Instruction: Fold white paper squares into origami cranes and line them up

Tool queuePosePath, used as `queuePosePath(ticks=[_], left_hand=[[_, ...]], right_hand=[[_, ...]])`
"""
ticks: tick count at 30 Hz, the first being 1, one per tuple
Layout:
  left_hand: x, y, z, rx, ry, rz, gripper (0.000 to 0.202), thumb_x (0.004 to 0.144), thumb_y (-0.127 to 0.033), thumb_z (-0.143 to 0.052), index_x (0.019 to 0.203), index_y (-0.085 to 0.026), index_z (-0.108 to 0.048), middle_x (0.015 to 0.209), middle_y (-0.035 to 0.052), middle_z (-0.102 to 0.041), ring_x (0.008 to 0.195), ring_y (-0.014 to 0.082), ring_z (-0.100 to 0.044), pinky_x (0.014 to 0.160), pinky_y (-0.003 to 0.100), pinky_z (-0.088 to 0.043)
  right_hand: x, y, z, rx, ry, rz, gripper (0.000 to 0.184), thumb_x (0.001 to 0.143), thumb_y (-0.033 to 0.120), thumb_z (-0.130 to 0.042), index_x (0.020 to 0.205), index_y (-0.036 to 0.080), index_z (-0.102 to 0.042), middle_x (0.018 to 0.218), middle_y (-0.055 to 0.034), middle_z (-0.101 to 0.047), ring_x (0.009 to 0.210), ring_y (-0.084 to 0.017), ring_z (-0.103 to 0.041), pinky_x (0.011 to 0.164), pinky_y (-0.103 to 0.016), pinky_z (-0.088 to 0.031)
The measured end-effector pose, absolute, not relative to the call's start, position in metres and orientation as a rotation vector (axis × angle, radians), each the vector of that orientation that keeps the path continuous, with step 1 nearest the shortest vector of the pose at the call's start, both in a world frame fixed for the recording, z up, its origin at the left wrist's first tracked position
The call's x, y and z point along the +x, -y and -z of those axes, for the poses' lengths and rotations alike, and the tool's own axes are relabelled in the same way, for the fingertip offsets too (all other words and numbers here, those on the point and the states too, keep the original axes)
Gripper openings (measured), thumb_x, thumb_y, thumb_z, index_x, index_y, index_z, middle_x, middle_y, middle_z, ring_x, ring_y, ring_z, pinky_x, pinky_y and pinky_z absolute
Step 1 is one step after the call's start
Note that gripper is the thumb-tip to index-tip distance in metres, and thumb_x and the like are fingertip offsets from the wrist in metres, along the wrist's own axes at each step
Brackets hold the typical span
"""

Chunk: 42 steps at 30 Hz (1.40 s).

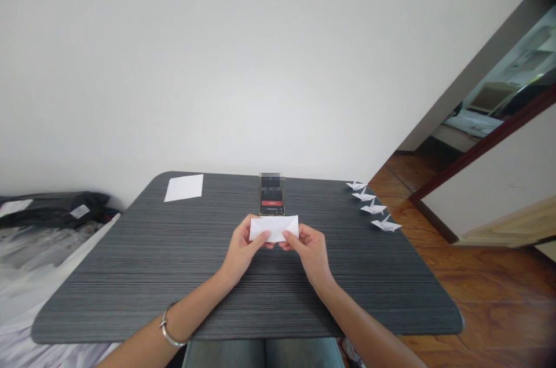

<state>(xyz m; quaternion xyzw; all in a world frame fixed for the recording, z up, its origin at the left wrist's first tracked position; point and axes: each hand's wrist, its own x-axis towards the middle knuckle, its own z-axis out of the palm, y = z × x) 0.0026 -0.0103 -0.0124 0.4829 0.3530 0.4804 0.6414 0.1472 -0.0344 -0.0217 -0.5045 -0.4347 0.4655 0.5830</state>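
A folded sheet of white paper (pixel 274 225), now a wide rectangle with a slanting crease at its right end, is held up above the table between my two hands. My left hand (pixel 245 243) pinches its lower left part, thumb on the front face and fingers behind. On the lower right, my right hand (pixel 310 249) grips it the same way. Just beyond the paper lies a phone (pixel 271 195) with a lit screen, partly blurred out. The fingers behind the paper are mostly hidden.
Several white paper cranes (pixel 373 208) stand in a row along the right edge of the dark table (pixel 174 263). A flat stack or sheet of white paper (pixel 183 188) lies at the back left. Behind is a white wall; plastic-wrapped bags (pixel 52 234) sit left of the table.
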Motion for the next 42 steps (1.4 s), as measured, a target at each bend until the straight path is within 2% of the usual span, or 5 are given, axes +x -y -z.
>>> queuePosePath(ticks=[23, 26, 32, 37, 42], left_hand=[[0.0043, 0.0101, 0.013, 1.196, -0.856, -1.039, 0.033, 0.062, -0.019, -0.069, 0.084, -0.015, -0.045, 0.076, -0.0019, -0.058, 0.059, 0.0095, -0.057, 0.056, 0.021, -0.049], [0.0032, 0.0101, 0.0136, 1.219, -0.865, -1.044, 0.031, 0.064, -0.019, -0.068, 0.085, -0.015, -0.046, 0.079, -0.0011, -0.057, 0.06, 0.0091, -0.056, 0.057, 0.021, -0.049], [-0.0005, 0.012, 0.0149, 1.35, -0.925, -1.087, 0.041, 0.066, -0.018, -0.065, 0.103, -0.018, -0.047, 0.094, 0.0032, -0.055, 0.071, 0.0128, -0.057, 0.061, 0.024, -0.05], [0.0012, 0.0117, 0.0127, 1.399, -0.963, -1.182, 0.072, 0.064, -0.016, -0.066, 0.127, -0.021, -0.032, 0.115, 0.0075, -0.05, 0.094, 0.0199, -0.055, 0.076, 0.029, -0.049], [0.0033, 0.0111, 0.0102, 1.265, -0.901, -1.165, 0.083, 0.064, -0.018, -0.067, 0.133, -0.02, -0.02, 0.101, 0.0059, -0.059, 0.083, 0.0177, -0.059, 0.072, 0.028, -0.051]], right_hand=[[0.1473, 0.0346, 0.0238, -1.15, 1.041, -1.107, 0.021, 0.066, 0.031, -0.069, 0.061, 0.014, -0.058, 0.055, -0.002, -0.066, 0.05, -0.015, -0.062, 0.051, -0.025, -0.051], [0.1468, 0.0339, 0.0228, -1.076, 0.987, -1.161, 0.021, 0.064, 0.028, -0.071, 0.07, 0.016, -0.055, 0.065, -0.0016, -0.068, 0.055, -0.014, -0.063, 0.053, -0.023, -0.052], [0.1471, 0.0324, 0.0213, -1.033, 0.859, -1.255, 0.049, 0.062, 0.029, -0.072, 0.104, 0.018, -0.047, 0.072, -0.0016, -0.07, 0.057, -0.014, -0.064, 0.055, -0.026, -0.054], [0.1476, 0.0307, 0.0225, -1.088, 0.914, -1.241, 0.025, 0.061, 0.031, -0.072, 0.075, 0.014, -0.061, 0.068, -0.0028, -0.07, 0.055, -0.013, -0.063, 0.053, -0.023, -0.054], [0.1476, 0.0312, 0.0231, -1.107, 0.953, -1.187, 0.023, 0.063, 0.032, -0.071, 0.074, 0.014, -0.062, 0.067, -0.0024, -0.07, 0.056, -0.014, -0.063, 0.053, -0.025, -0.054]])
